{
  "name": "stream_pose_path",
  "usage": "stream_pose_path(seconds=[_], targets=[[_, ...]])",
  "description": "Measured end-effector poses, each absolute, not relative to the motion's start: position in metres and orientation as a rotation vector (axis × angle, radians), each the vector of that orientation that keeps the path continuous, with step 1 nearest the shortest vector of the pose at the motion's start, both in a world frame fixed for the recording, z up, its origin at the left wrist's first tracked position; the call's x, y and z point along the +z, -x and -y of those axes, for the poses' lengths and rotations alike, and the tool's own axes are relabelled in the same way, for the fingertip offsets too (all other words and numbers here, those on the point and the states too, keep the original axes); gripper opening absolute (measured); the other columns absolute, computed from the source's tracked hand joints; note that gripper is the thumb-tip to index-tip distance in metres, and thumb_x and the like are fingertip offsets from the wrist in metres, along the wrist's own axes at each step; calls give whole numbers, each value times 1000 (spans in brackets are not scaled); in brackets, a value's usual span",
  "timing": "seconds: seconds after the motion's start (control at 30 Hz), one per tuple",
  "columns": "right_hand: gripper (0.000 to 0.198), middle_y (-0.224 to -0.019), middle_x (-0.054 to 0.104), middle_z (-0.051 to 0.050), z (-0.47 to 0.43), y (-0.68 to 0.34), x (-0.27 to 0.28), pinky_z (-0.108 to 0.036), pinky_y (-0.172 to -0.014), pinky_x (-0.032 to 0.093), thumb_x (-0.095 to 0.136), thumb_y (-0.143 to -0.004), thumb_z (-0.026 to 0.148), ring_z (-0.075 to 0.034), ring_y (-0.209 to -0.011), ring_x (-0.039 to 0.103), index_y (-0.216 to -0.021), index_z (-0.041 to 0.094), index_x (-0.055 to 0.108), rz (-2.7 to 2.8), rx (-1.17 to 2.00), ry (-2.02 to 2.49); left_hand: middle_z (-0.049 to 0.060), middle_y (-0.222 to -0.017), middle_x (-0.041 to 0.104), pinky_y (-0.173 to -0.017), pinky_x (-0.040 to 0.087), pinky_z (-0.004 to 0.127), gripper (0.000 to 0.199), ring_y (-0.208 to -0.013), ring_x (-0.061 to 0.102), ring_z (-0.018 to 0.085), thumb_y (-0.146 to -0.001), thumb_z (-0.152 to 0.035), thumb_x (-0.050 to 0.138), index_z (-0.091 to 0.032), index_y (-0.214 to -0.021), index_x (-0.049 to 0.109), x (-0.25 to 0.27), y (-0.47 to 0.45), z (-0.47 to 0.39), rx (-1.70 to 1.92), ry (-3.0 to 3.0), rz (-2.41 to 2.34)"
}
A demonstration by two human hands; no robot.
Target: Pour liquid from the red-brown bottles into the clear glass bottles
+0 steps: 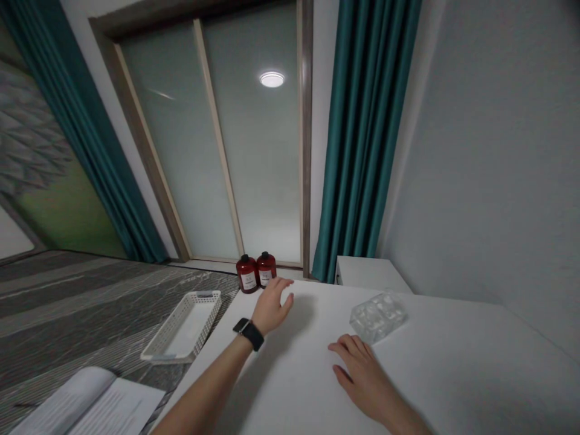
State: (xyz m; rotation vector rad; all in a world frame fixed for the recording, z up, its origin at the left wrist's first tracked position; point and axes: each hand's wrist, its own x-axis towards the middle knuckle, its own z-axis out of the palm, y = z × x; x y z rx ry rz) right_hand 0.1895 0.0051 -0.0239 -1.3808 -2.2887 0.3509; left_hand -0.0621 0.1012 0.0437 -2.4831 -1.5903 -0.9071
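Two dark red bottles with black caps and white labels stand side by side at the far left corner of the white table; the left bottle [247, 275] shows in full, while the right bottle [266, 266] is partly covered by my fingers. My left hand [270, 305], with a black watch on its wrist, is over the table just in front of them, fingers apart and nothing in it. Whether it touches the right bottle I cannot tell. My right hand [362, 374] is open and empty, near a clear plastic tray-like pack [378, 315] that lies on the table.
A white perforated basket [199, 349] and an open book [122, 402] lie on the grey striped surface [58, 314] left of the table [312, 386]. Behind the table stand a low white cabinet [369, 272], a teal curtain [362, 145] and a frosted glass door [254, 163].
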Motion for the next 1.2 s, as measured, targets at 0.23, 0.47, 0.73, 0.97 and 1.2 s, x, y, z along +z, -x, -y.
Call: stream_pose_path(seconds=[0.23, 0.47, 0.73, 0.97, 1.2], targets=[[35, -110, 62, -7, -7, -190, -27, -45, -95, 44, 55, -84, 11, -27, -106, 55, -113, 26, 65, 2258, 389, 1366, 15, -100, 64, -92, 42, 47, 16, -107, 56, 34, -86, -16, 52, -15, -94, 66, 103, 105, -181, -580, 2278, 1769], [36, -109, 63, -6, -8, -190, -31, -44, -93, 46, 56, -82, 10, -27, -104, 56, -112, 27, 66, 2238, 357, 1341, 16, -105, 67, -92, 37, 47, 13, -108, 56, 34, -88, -23, 55, -16, -95, 64, 101, 117, -202, -349, 2234, 1873], [34, -108, 64, -6, -9, -191, -30, -44, -93, 47, 56, -82, 9, -27, -104, 58, -110, 26, 66, 2220, 341, 1333, 12, -110, 62, -91, 41, 41, 13, -108, 58, 30, -91, -29, 57, -18, -97, 62, 104, 89, -166, -415, 2341, 1746], [31, -108, 61, -9, -11, -194, -14, -38, -83, 52, 41, -93, 16, -23, -97, 60, -117, 24, 59, 1858, 320, 1203, 10, -100, 63, -80, 48, 38, 17, -93, 62, 27, -96, -31, 48, -18, -101, 57, 78, 61, -108, -786, 2532, 1644], [16, -89, 61, -8, -32, -244, -12, -39, -78, 49, 42, -87, 18, -25, -87, 59, -92, 21, 57, 1395, 9, 1286, 9, -107, 61, -90, 49, 42, 18, -100, 59, 26, -90, -27, 52, -20, -107, 54, 52, 26, -71, -1435, 2839, 1456]])
